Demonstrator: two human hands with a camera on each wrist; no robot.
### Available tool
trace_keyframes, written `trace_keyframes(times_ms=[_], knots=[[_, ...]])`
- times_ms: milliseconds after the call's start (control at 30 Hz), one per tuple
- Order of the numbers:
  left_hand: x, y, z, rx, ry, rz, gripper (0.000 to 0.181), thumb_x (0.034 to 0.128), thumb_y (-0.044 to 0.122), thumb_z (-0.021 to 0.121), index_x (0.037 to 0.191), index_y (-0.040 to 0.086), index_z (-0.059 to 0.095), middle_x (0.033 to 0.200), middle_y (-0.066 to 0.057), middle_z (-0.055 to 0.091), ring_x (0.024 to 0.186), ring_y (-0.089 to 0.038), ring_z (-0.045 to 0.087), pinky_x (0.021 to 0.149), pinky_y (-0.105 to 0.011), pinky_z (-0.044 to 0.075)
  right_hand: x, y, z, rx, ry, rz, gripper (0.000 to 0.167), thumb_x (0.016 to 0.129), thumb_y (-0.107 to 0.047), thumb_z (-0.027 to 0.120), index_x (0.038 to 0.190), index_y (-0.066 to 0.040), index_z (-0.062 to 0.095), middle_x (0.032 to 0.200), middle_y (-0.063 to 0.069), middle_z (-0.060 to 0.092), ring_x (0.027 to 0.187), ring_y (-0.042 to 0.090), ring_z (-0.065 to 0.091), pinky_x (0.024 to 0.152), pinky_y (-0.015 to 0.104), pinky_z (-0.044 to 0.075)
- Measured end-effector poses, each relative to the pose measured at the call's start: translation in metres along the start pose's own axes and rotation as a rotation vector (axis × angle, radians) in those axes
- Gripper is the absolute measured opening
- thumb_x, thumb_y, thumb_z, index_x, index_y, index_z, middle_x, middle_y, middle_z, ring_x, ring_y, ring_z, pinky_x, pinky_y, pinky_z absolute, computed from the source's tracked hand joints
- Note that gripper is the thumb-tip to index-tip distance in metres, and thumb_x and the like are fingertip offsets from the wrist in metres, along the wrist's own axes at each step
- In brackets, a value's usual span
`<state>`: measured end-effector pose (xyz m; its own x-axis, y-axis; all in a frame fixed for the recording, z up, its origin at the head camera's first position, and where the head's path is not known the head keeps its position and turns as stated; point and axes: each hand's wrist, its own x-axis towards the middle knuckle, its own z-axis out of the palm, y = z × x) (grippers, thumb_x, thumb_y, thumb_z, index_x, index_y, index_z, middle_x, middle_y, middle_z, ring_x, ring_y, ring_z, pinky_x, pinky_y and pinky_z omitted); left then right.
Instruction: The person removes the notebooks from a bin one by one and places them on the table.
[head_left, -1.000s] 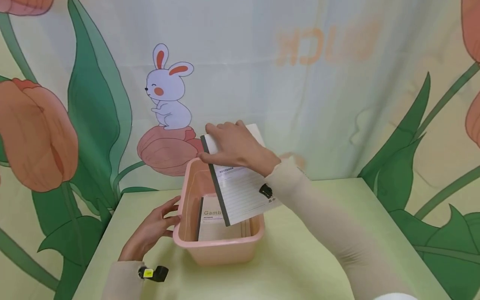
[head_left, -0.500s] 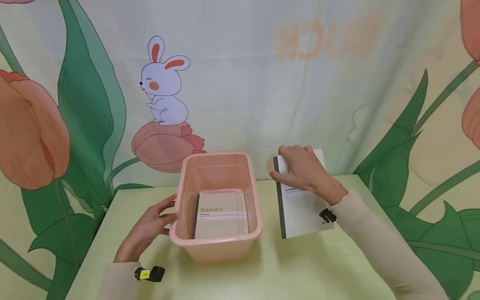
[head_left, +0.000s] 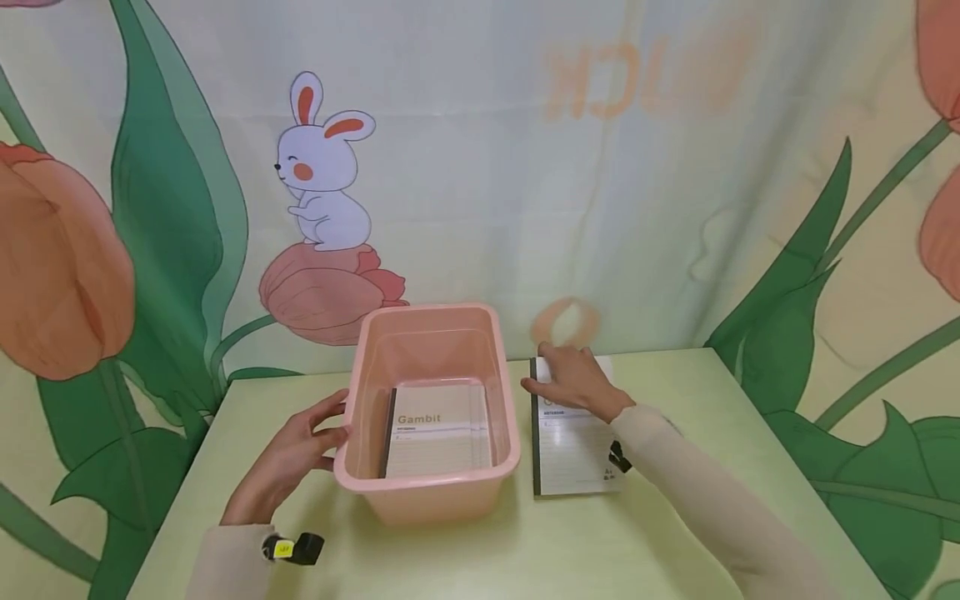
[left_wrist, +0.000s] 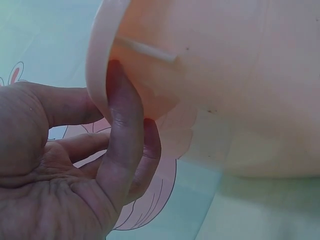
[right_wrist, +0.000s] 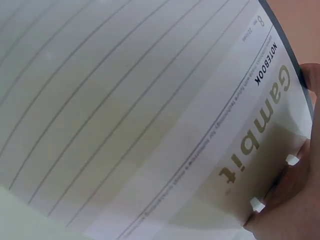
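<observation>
A pink plastic basin point(head_left: 427, 498) stands on the table, with a "Gambit" notebook point(head_left: 438, 446) lying inside it. At its left side my left hand point(head_left: 302, 442) holds the rim, with curled fingers point(left_wrist: 125, 125) against the lip in the left wrist view. To the right of the basin, my right hand point(head_left: 573, 379) grips the upper end of another Gambit notebook point(head_left: 573, 458), which has a dark spine and lined cover. This notebook lies on or just over the tabletop. Its printed cover point(right_wrist: 150, 115) fills most of the right wrist view, with fingers at the edges.
The pale green table point(head_left: 622, 550) ends at a back edge against a printed curtain point(head_left: 465, 167) with a rabbit and tulips. Dark wrist cameras are strapped over both sleeves. A narrow strip of tabletop separates the basin from the right-hand notebook.
The right hand has carried its notebook from above the basin to the right, then lowered it to the table. The left hand has stayed at the basin's rim.
</observation>
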<state>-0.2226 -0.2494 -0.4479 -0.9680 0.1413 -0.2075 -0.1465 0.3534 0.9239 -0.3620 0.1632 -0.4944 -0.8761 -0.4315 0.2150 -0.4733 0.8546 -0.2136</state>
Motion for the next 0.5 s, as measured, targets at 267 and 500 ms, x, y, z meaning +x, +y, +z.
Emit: trace_keyframes(times_ms=[267,500], knots=[[-0.002,-0.002,-0.006,-0.010,-0.009,0.002,0.071,0.0988,0.017,0.058,0.158,0.018,0.020,0.156,-0.020,0.030,0.123,-0.039,0.054,0.080,-0.041,0.060,0.038,0.011,0.042,-0.016,-0.039,0.053,0.051,0.087,-0.066,0.056,0.099,-0.017,0.051,0.073,-0.002,0.056,0.071,0.022,0.058,0.070,0.039,0.032],[0.001,-0.001,-0.005,-0.012,-0.002,-0.013,0.069,0.0988,0.018,0.058,0.158,0.018,0.022,0.157,-0.018,0.030,0.125,-0.040,0.054,0.080,-0.042,0.060,0.055,0.026,0.063,-0.028,-0.044,0.058,0.056,0.088,-0.071,0.050,0.104,-0.017,0.050,0.093,0.000,0.055,0.090,0.022,0.055,0.074,0.041,0.030]])
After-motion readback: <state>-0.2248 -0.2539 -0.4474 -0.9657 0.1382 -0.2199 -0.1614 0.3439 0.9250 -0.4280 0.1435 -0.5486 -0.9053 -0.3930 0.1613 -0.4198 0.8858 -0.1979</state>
